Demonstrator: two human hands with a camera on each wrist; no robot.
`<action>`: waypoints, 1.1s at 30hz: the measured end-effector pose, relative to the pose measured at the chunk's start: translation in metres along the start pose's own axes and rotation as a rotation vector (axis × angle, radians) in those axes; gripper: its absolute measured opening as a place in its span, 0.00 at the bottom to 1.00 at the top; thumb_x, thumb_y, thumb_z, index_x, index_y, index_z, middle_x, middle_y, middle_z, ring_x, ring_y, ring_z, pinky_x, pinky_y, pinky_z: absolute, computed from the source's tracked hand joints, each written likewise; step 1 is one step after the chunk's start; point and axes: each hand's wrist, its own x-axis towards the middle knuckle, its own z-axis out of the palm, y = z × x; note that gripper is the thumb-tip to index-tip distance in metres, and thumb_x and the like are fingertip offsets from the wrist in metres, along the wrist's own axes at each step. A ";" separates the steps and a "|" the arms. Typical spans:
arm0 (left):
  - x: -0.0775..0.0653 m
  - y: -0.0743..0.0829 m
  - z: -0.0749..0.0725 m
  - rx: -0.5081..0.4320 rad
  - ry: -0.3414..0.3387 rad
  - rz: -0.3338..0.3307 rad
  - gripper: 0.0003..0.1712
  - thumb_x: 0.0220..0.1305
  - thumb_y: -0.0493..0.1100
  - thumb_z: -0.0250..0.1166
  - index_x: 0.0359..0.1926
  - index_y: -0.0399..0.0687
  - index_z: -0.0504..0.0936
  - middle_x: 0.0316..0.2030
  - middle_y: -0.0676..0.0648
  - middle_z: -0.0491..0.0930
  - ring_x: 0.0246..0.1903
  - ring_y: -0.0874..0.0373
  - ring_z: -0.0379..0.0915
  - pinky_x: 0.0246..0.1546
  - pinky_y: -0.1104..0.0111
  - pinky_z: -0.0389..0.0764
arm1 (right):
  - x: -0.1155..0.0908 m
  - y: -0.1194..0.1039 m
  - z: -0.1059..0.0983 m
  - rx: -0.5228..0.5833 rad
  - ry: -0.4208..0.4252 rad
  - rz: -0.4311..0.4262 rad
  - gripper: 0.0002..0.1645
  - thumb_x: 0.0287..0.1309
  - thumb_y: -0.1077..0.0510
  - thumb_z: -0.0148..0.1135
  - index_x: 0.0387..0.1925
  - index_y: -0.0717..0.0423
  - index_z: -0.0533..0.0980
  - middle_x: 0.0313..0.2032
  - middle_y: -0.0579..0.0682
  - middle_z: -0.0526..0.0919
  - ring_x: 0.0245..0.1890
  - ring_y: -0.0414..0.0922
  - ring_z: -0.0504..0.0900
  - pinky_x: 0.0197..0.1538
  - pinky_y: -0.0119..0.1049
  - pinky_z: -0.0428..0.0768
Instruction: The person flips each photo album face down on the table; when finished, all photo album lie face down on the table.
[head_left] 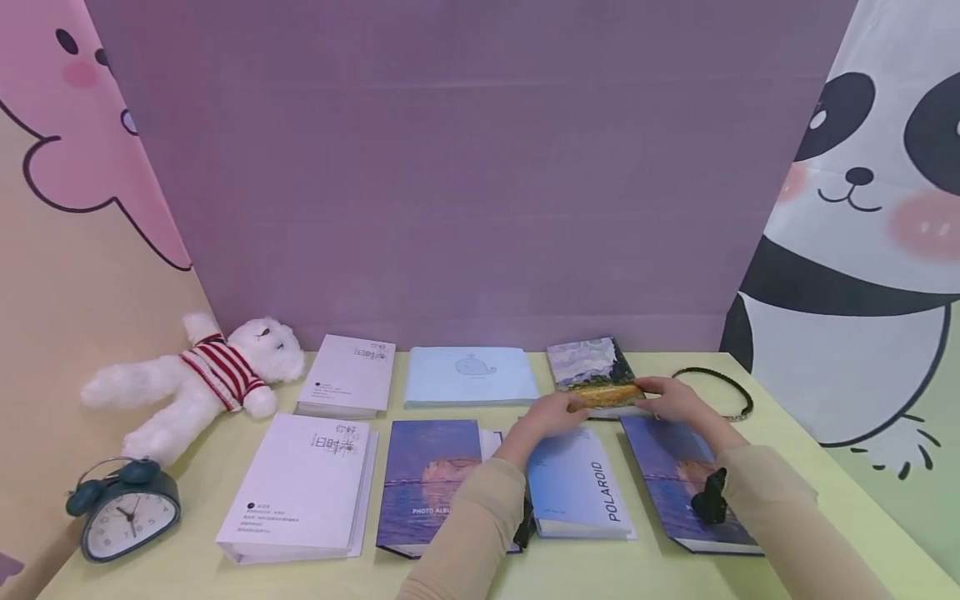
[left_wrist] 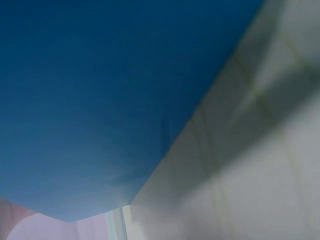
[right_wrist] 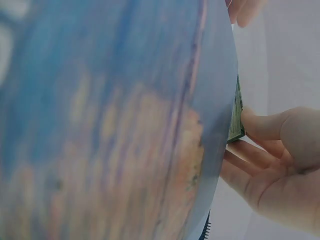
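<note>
At the back right lies a small book (head_left: 592, 367) with a painted cover of purple sky, dark tree and yellow field. My left hand (head_left: 553, 417) holds its near left part, and my right hand (head_left: 675, 402) grips its near right corner. In the right wrist view, the right thumb and fingers (right_wrist: 267, 127) are at the book's corner (right_wrist: 237, 120), partly hidden by a blue album; left fingertips show at the top. Beneath my left forearm is a blue POLAROID album (head_left: 577, 492). A PHOTO ALBUM (head_left: 705, 483) with a sea painting lies under the right wrist.
Another sea-painting album (head_left: 427, 475), white albums (head_left: 300, 483) (head_left: 348, 371) and a pale blue whale album (head_left: 472, 379) lie on the yellow table. A plush bear (head_left: 217, 371) and alarm clock (head_left: 127, 512) stand left. A black cord loop (head_left: 720, 375) lies right.
</note>
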 end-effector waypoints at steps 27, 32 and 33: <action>-0.006 0.000 -0.027 -0.351 0.047 0.087 0.25 0.72 0.52 0.49 0.65 0.49 0.69 0.60 0.48 0.73 0.59 0.54 0.69 0.57 0.65 0.73 | 0.006 -0.030 0.001 -0.058 0.249 -0.026 0.26 0.65 0.56 0.52 0.58 0.72 0.68 0.57 0.73 0.70 0.57 0.67 0.69 0.52 0.59 0.73; -0.017 -0.004 -0.054 -0.375 0.110 0.123 0.23 0.71 0.52 0.50 0.63 0.51 0.71 0.58 0.47 0.74 0.58 0.53 0.70 0.54 0.63 0.75 | 0.014 -0.045 0.008 -0.014 0.316 -0.130 0.26 0.66 0.55 0.53 0.59 0.68 0.69 0.57 0.70 0.71 0.57 0.66 0.70 0.54 0.59 0.72; -0.019 -0.007 -0.059 -0.374 0.124 0.120 0.23 0.71 0.52 0.50 0.63 0.52 0.71 0.58 0.47 0.74 0.57 0.54 0.71 0.54 0.63 0.75 | 0.015 -0.049 0.010 -0.002 0.319 -0.154 0.26 0.66 0.55 0.54 0.59 0.68 0.69 0.57 0.70 0.72 0.57 0.65 0.70 0.54 0.58 0.72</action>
